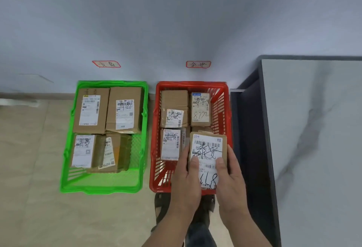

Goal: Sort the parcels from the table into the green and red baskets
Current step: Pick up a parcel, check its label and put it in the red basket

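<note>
Beige floor (29, 168), grey wall (176, 21), marbled worktop (317, 129) right; left grip (186, 180) and right grip (230, 178) clasping a parcel (208, 148) over the red basket (225, 113).

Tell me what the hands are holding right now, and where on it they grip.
Both hands, left and right, hold one labelled parcel over the red basket, gripping its near end by the side edges, thumbs on the label.

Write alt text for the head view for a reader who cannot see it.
Both hands, left hand and right hand, hold a labelled cardboard parcel over the red basket, which holds other parcels. A green basket beside it also holds parcels.
</note>
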